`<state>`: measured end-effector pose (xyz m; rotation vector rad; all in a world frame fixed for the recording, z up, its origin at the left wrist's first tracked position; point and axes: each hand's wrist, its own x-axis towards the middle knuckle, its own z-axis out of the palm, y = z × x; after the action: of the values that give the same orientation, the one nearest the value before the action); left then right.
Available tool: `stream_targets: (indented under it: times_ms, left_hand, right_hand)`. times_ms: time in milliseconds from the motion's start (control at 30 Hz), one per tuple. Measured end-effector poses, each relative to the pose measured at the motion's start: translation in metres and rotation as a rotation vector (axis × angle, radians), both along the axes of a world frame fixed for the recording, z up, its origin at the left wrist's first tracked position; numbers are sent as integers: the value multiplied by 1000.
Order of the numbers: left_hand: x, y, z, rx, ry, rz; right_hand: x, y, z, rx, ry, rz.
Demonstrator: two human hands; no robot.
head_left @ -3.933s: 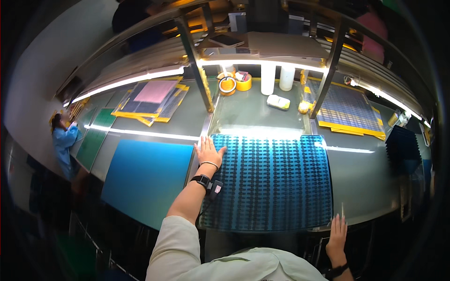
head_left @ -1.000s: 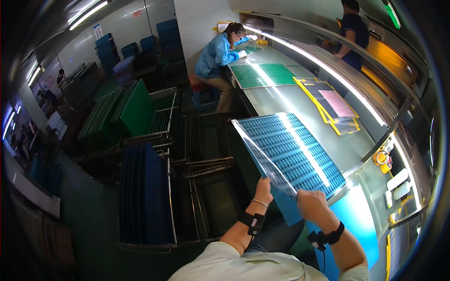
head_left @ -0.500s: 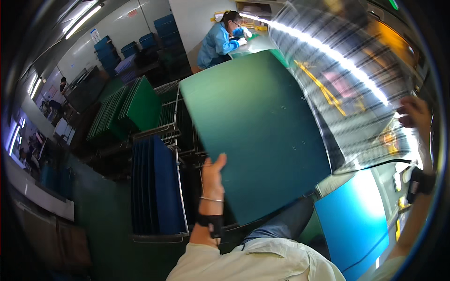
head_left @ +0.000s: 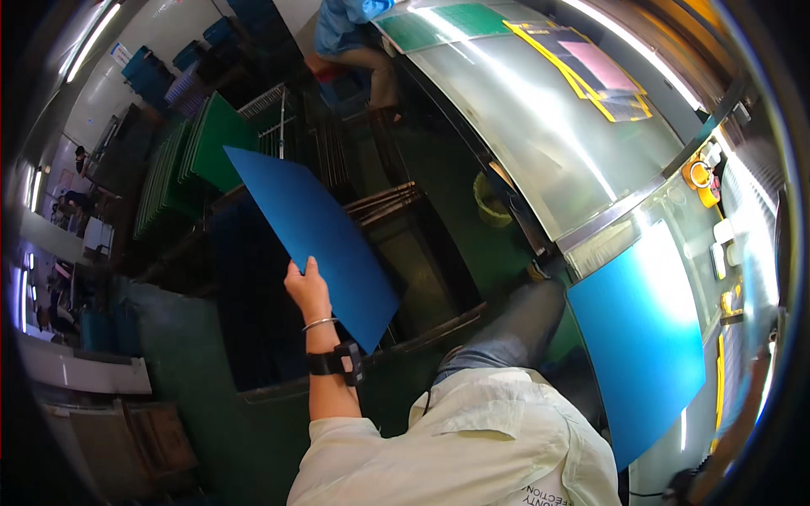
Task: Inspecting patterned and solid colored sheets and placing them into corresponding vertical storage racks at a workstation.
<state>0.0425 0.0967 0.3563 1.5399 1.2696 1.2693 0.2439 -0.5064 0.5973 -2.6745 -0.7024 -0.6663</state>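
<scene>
well, left hand (head_left: 309, 289) grips smooth rectangular panel (head_left: 319, 240)

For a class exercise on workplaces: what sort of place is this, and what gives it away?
Probably a factory workshop, judging by the long workbench under a strip lamp, the upright green panels standing in a row, and the seated co-worker in blue.

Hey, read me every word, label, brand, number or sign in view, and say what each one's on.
Shirt: dark lettering at the picture's lower edge, partly cut off; I won't copy its wording.
White wall sign: too small to read.
Blue sheet in the left hand: no lettering visible.
Anything else: too small or blurred.
</scene>
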Motion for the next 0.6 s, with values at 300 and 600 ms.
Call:
stream_targets:
  times_ms: [300, 600]
  left_hand:
    - [43, -34, -128, -39, 378, 54]
    - [82, -61, -189, -210, 455, 7]
  right_hand:
    - [-54, -29, -209, -324, 181, -59]
    - [-66, -21, -236, -301, 457, -144]
